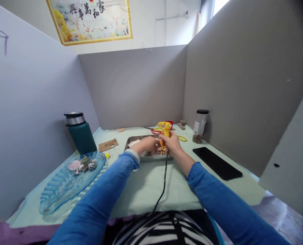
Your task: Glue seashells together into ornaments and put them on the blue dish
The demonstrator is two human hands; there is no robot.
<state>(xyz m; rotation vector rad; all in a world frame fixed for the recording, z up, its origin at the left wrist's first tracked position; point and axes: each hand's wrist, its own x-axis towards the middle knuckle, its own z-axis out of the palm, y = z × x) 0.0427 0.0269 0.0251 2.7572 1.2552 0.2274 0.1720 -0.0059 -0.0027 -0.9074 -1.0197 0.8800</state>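
My right hand (173, 142) is wrapped round the handle of a yellow glue gun (165, 128), held upright above the right end of a metal tray. A black cord hangs from the gun toward my lap. My left hand (149, 144) reaches over the metal tray (151, 158), its fingers bent down among small shells and pale pieces (134, 143). Its fingertips are partly hidden, so whether they pinch a piece cannot be made out. To the left, a blue shell-shaped glass dish (64, 187) carries a small cluster of shells (83, 164).
A teal bottle (81, 136) and a brown card (108, 145) stand and lie at left. Behind the tray are red-handled scissors (156, 131) and a red cup (171, 124). At right are a black-lidded jar (200, 126) and a black phone-like slab (216, 162). Grey partitions enclose the table.
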